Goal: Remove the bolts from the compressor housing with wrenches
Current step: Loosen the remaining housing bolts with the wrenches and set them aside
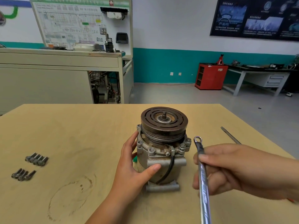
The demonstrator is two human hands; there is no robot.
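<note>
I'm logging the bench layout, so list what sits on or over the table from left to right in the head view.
Loose bolts → left hand → compressor → wrench → right hand.

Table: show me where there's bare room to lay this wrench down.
The widest bare patch lies between the loose bolts and the compressor, over the ring stain. The table's far strip behind the compressor is also bare. Crowded: the left hand holds the compressor, and beside it the right hand holds the wrench near a thin rod.
</note>
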